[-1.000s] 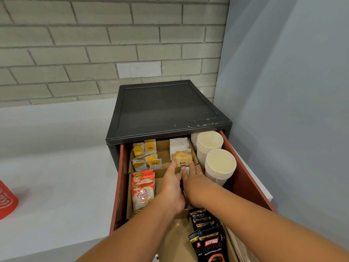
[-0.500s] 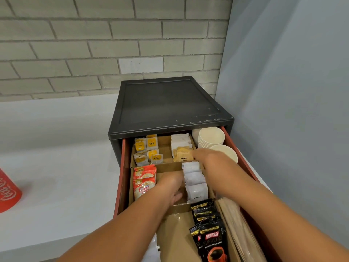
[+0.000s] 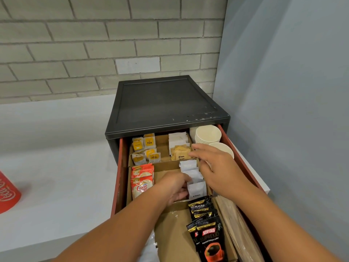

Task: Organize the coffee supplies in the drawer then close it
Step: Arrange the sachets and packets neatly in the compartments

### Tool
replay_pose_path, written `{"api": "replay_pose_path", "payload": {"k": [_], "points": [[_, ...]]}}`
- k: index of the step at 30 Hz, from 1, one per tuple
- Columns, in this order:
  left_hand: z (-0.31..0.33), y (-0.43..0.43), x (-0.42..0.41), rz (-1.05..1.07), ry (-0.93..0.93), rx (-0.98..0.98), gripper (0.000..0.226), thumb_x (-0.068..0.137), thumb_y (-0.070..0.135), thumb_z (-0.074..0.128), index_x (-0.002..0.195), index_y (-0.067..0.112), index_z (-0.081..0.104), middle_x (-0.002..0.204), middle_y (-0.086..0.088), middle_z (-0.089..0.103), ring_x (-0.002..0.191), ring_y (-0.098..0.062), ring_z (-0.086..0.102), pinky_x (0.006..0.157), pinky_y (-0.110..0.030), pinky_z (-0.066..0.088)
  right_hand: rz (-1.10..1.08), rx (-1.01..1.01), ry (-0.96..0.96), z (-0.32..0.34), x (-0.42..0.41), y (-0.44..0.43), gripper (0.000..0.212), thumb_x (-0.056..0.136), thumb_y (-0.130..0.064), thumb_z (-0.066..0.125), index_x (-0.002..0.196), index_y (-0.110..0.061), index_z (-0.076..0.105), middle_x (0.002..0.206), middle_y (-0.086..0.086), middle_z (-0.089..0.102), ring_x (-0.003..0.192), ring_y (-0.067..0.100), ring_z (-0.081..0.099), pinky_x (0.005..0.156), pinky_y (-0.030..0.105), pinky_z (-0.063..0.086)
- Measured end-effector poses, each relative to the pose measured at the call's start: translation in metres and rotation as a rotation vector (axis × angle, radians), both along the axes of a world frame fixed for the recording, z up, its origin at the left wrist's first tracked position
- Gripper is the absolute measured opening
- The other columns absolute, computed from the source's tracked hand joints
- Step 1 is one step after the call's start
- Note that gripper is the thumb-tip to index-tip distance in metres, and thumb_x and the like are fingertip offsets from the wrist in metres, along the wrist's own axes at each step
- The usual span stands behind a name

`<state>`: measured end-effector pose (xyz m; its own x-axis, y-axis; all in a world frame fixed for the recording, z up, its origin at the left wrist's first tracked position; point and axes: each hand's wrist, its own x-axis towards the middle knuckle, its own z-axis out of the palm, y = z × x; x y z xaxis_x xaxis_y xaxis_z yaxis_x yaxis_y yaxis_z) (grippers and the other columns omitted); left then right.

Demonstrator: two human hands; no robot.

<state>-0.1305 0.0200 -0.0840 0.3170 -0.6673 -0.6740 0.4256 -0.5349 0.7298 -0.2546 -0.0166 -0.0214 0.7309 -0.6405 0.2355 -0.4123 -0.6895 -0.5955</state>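
1. Right now the red drawer [image 3: 243, 159] stands pulled out of the dark cabinet [image 3: 166, 103], which sits on a white counter [image 3: 56, 176] against a brick wall.
2. Cardboard dividers split the drawer into compartments. At the back left lie yellow tea bags [image 3: 145, 148]; just right of them, white sachets [image 3: 177, 138] with brown sugar packets [image 3: 181, 153] in front.
3. Along the drawer's right wall at the back stand stacked paper cups [image 3: 207, 134], mouths upward.
4. In the middle row, orange Coffee-mate sachets [image 3: 142, 180] fill the left compartment, and white creamer packets [image 3: 192, 178] sit in a row to the right, overlapping from back to front; the nearest one stands with its label facing the camera.
5. Nearer the front, black Kopiko sachets [image 3: 207, 227] overlap in a line running front to back, labels up, and a bundle of pale wooden stirrers [image 3: 232, 224] lies beside them, long axis also front to back.
6. The left hand [image 3: 173, 188] is curled beside the creamer row, fingers touching the nearest packets; whether it pinches one I cannot tell.
7. The right hand [image 3: 217, 167] hovers over the row's right side, fingers spread and loose, holding nothing visible.
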Motion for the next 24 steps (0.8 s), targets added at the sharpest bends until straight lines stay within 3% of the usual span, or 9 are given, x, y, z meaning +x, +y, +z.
{"api": "replay_pose_path", "payload": {"k": [4,7,10,13,15,18,21,24], "points": [[0.004,0.002,0.006,-0.006,-0.105,0.065,0.016,0.089,-0.001,0.047,0.083,0.009,0.058,0.078,-0.005,0.061,0.067,-0.014,0.059,0.045,-0.017,0.047,0.028,-0.020,-0.002,0.000,-0.001,-0.002,0.042,0.098,-0.018,0.042,0.139,-0.030,0.043,0.149,-0.017,0.029,0.128,-0.010,0.024,0.088,-0.008,0.013],[-0.004,0.000,0.013,-0.036,-0.230,0.142,0.023,0.091,0.004,0.043,0.075,0.012,0.058,0.075,-0.003,0.063,0.066,-0.012,0.060,0.056,-0.018,0.042,0.062,-0.018,0.042,-0.003,-0.003,-0.005,0.058,0.096,0.001,0.037,0.143,-0.034,0.033,0.156,-0.016,0.016,0.137,0.001,0.028,0.099,0.007,0.019],[-0.005,0.000,0.014,-0.082,-0.256,0.170,0.022,0.093,0.005,0.043,0.078,0.014,0.056,0.079,-0.004,0.062,0.063,-0.011,0.058,0.052,-0.017,0.042,0.148,-0.030,0.212,-0.007,-0.001,-0.007,0.078,0.084,0.017,0.046,0.143,-0.032,0.033,0.157,-0.014,0.012,0.140,0.002,0.016,0.101,0.013,0.018],[-0.001,0.001,0.011,-0.137,-0.216,0.120,0.027,0.091,-0.004,0.045,0.076,0.017,0.053,0.076,-0.005,0.061,0.062,-0.013,0.059,0.047,-0.016,0.043,0.262,-0.075,0.350,-0.009,-0.002,-0.004,0.062,0.086,0.012,0.048,0.141,-0.016,0.040,0.157,0.002,0.021,0.145,0.016,0.017,0.106,0.013,0.012],[0.001,0.001,0.009,-0.133,-0.215,0.096,0.030,0.089,-0.006,0.048,0.073,0.018,0.054,0.074,-0.004,0.061,0.065,-0.014,0.059,0.043,-0.016,0.044,0.210,-0.119,0.409,-0.017,0.003,-0.004,0.050,0.090,0.006,0.042,0.136,-0.012,0.048,0.149,0.006,0.037,0.140,0.021,0.029,0.111,0.026,0.020],[-0.004,-0.004,0.010,-0.080,-0.239,0.068,0.028,0.088,-0.005,0.051,0.069,0.016,0.055,0.072,-0.004,0.061,0.064,-0.015,0.059,0.037,-0.016,0.043,0.230,-0.277,0.684,-0.027,0.017,-0.003,0.041,0.087,0.000,0.051,0.127,-0.008,0.052,0.129,0.011,0.053,0.123,0.027,0.048,0.104,0.035,0.032],[-0.013,-0.010,0.011,-0.022,-0.279,0.051,0.028,0.084,-0.007,0.052,0.066,0.014,0.053,0.074,-0.008,0.058,0.062,-0.016,0.054,0.051,-0.023,0.045,0.226,-0.460,0.726,-0.027,0.019,-0.001,0.041,0.087,0.001,0.045,0.126,-0.007,0.050,0.120,0.012,0.055,0.112,0.028,0.053,0.104,0.034,0.028],[-0.015,-0.014,0.011,-0.019,-0.309,0.065,0.024,0.083,-0.002,0.058,0.067,0.014,0.051,0.073,-0.008,0.056,0.059,-0.016,0.050,0.053,-0.024,0.044,0.211,-0.609,0.796,-0.025,0.013,0.007,0.033,0.092,0.000,0.038,0.121,-0.003,0.053,0.119,0.017,0.056,0.110,0.034,0.053,0.100,0.039,0.031]]}}
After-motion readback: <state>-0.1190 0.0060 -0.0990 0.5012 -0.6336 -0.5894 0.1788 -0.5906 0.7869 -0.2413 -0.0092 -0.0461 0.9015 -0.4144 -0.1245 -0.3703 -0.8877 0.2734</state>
